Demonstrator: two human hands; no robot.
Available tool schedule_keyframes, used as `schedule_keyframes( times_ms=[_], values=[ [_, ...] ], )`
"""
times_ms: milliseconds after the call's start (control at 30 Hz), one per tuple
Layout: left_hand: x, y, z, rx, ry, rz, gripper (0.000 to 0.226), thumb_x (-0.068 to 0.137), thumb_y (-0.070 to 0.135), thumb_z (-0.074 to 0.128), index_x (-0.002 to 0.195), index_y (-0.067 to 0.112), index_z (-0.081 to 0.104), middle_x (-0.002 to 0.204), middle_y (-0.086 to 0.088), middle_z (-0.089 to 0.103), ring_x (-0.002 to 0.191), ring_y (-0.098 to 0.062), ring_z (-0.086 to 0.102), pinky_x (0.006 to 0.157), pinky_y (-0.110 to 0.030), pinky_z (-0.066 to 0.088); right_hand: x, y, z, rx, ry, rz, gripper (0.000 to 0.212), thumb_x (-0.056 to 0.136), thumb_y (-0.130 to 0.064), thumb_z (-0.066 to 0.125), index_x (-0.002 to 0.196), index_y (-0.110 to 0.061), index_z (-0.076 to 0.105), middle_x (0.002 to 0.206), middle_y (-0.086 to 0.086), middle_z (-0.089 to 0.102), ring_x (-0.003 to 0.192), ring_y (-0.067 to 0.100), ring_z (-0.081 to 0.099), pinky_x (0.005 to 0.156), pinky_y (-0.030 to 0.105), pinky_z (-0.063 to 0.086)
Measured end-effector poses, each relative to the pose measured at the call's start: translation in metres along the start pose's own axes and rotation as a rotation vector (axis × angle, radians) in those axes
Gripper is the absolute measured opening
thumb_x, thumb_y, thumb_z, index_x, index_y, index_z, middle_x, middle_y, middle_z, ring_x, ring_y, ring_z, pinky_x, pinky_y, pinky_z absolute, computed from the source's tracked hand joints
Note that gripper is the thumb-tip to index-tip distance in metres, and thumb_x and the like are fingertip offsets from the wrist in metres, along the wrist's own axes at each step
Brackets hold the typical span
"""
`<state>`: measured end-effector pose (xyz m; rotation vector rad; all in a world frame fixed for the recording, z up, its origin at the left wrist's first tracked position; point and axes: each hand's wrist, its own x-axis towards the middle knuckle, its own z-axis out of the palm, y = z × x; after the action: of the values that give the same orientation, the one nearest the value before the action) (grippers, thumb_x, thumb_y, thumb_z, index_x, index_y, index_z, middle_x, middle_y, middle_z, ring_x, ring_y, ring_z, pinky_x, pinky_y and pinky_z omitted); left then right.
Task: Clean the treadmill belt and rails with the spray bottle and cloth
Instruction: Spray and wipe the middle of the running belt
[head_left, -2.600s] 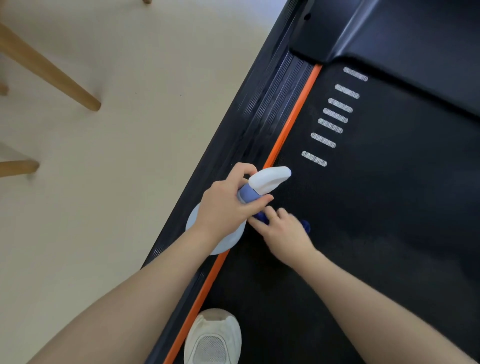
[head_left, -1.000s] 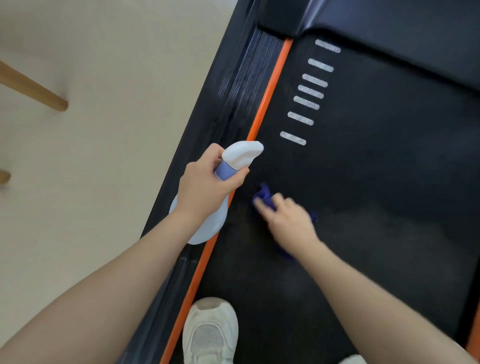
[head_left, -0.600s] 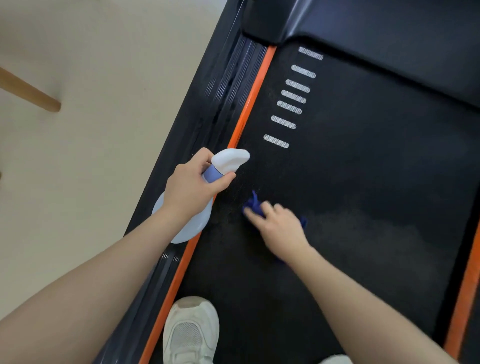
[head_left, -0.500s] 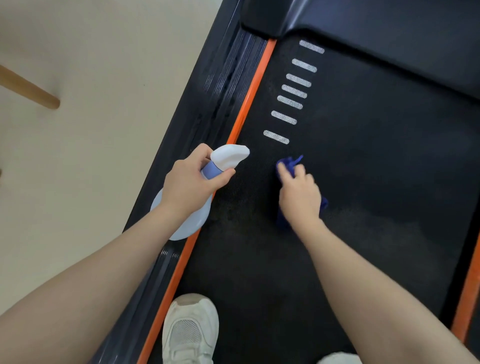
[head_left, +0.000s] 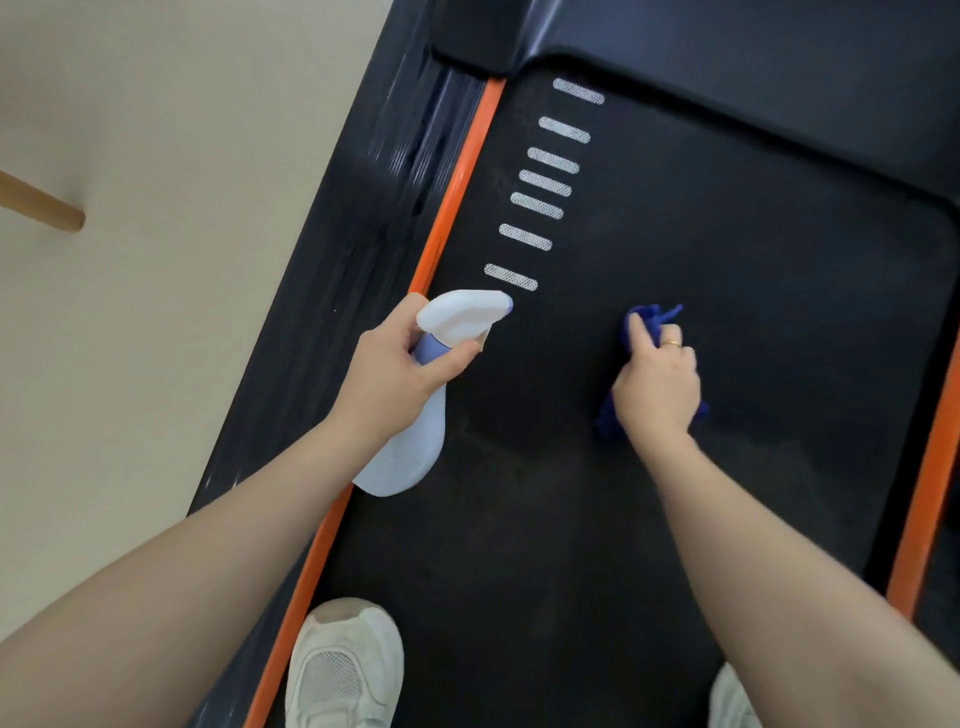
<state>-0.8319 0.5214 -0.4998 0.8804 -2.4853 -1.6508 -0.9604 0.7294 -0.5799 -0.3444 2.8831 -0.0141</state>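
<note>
Blue cloth (head_left: 649, 325) is bunched under our right hand (head_left: 655, 389), fingers curled round it, pressing it on the black treadmill belt (head_left: 727, 291). Our left hand (head_left: 395, 374) grips the spray bottle (head_left: 415, 441) neck, nozzle just past the fingertips, by the orange rail (head_left: 452, 197).

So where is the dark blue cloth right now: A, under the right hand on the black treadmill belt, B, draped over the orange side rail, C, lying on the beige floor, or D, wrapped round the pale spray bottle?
A: the right hand grips the dark blue cloth against the black treadmill belt, well apart from the pale spray bottle that the left hand holds.
</note>
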Motion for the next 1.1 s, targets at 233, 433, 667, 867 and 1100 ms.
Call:
schedule_keyframes(
  times_ms=[233, 433, 667, 867, 1100],
  values=[
    [-0.011, -0.005, 0.015, 0.043, -0.030, -0.057, 0.026, 0.085, 0.022, 0.068, 0.105, 0.014, 0.053, 0.089, 0.002, 0.061, 0.080, -0.006, 0.058, 0.068, -0.020, 0.045, -0.058, -0.015, 0.018, -0.050, 0.008, -0.777, 0.071, 0.044, -0.008, 0.081, 0.113, -0.018, 0.067, 0.087, 0.008, 0.062, 0.059, 0.027, 0.053, 0.043, 0.026, 0.039],
    [-0.034, -0.006, 0.005, 0.041, -0.082, -0.202, 0.034, 0.086, 0.024, 0.067, 0.118, 0.020, 0.058, 0.091, 0.001, 0.065, 0.088, -0.009, 0.060, 0.076, -0.019, 0.045, -0.061, 0.020, 0.007, -0.123, -0.032, -0.522, 0.066, 0.054, 0.002, 0.073, 0.118, -0.011, 0.063, 0.096, 0.017, 0.061, 0.064, 0.033, 0.053, 0.051, 0.033, 0.042],
    [-0.034, 0.021, 0.015, -0.114, -0.209, -0.185, 0.021, 0.085, 0.008, 0.067, 0.095, 0.027, 0.065, 0.069, 0.021, 0.061, 0.071, 0.005, 0.057, 0.065, -0.007, 0.043, -0.074, 0.029, -0.028, -0.213, -0.531, -0.877, 0.060, 0.097, -0.010, 0.037, 0.148, -0.030, 0.013, 0.139, 0.006, 0.030, 0.111, 0.028, 0.040, 0.084, 0.037, 0.041],
    [-0.042, 0.035, 0.044, -0.067, -0.226, -0.219, 0.011, 0.088, 0.019, 0.066, 0.098, 0.024, 0.067, 0.062, 0.014, 0.062, 0.057, 0.005, 0.056, 0.048, -0.006, 0.039, -0.046, 0.089, -0.042, 0.127, -0.415, -0.528, 0.048, 0.098, -0.023, 0.041, 0.145, -0.027, 0.030, 0.122, 0.005, 0.042, 0.099, 0.027, 0.050, 0.080, 0.037, 0.046],
    [-0.078, 0.046, 0.078, -0.069, -0.231, -0.264, 0.014, 0.087, 0.018, 0.066, 0.100, 0.012, 0.065, 0.065, 0.009, 0.064, 0.064, -0.010, 0.060, 0.062, -0.015, 0.048, -0.045, 0.123, -0.052, 0.313, -0.316, -0.492, 0.046, 0.096, -0.019, 0.046, 0.141, -0.024, 0.039, 0.107, -0.005, 0.042, 0.093, 0.022, 0.052, 0.077, 0.034, 0.044]
  ],
)
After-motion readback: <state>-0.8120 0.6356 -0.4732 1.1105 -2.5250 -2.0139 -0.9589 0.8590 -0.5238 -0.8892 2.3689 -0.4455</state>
